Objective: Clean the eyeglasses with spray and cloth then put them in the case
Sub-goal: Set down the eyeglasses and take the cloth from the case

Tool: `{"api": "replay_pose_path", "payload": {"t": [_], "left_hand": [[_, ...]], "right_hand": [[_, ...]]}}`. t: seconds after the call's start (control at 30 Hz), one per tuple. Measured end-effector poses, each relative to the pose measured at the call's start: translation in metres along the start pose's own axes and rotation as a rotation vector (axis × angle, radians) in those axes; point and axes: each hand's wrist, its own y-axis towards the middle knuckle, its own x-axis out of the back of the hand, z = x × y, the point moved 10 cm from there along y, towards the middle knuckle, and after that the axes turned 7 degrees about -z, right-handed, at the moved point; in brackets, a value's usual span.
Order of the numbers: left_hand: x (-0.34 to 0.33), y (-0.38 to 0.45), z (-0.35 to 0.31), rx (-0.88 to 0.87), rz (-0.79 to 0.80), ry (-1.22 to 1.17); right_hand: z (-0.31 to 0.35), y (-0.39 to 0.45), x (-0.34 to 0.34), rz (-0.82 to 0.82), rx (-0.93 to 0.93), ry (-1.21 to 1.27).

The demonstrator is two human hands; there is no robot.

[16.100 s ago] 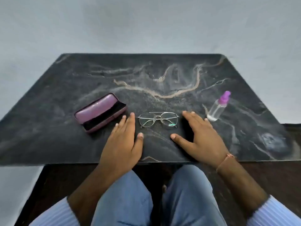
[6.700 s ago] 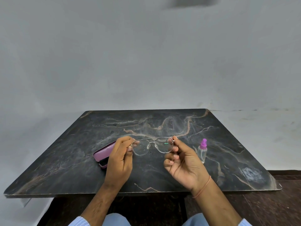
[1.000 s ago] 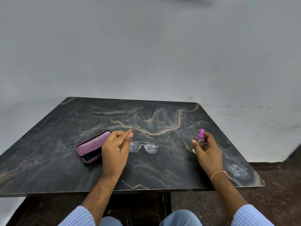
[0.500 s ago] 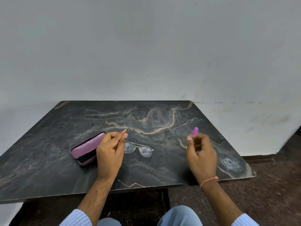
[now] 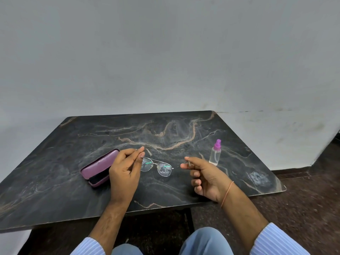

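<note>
No writing is readable on anything. The case [image 5: 100, 167], part open, lies just left of my left hand [image 5: 127, 168]; the bottle [image 5: 215, 153] stands beyond my right hand [image 5: 206, 178]. Each hand pinches a temple tip, holding the glasses [image 5: 156, 166] between them over the counter [image 5: 55, 172], droplets on the lenses.

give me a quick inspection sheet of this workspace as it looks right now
surface: dark marble-look table, pale veins.
job's things: eyeglasses held over the table, arms open, droplets on both lenses; purple case open, left of them; spray bottle upright at right, free of both hands; cloth not seen.
clutter: nothing seen.
grippers: left hand pinches one arm of the glasses; right hand pinches the other arm's tip.
cables: nothing seen.
surroundings: grey wall, dark speckled floor.
</note>
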Motion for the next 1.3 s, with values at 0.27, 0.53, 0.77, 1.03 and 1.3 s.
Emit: {"api": "replay_pose_path", "payload": {"t": [0.27, 0.53, 0.77, 1.03, 1.3], "left_hand": [[-0.003, -0.002, 0.004, -0.058, 0.128, 0.032], [-0.018, -0.017, 0.008, -0.345, 0.356, 0.259], [-0.025, -0.026, 0.005, -0.421, 0.444, 0.316], [-0.025, -0.029, 0.008, -0.375, 0.47, 0.32], [-0.028, -0.03, 0.01, -0.357, 0.518, 0.317]], "right_hand": [[0.015, 0.006, 0.021, -0.015, 0.088, -0.021], [0.02, 0.017, 0.044, -0.094, 0.196, -0.129], [0.019, 0.029, 0.047, -0.118, 0.295, -0.211], [0.016, 0.034, 0.05, -0.176, 0.373, -0.325], [0.017, 0.03, 0.051, -0.209, 0.396, -0.358]]}}
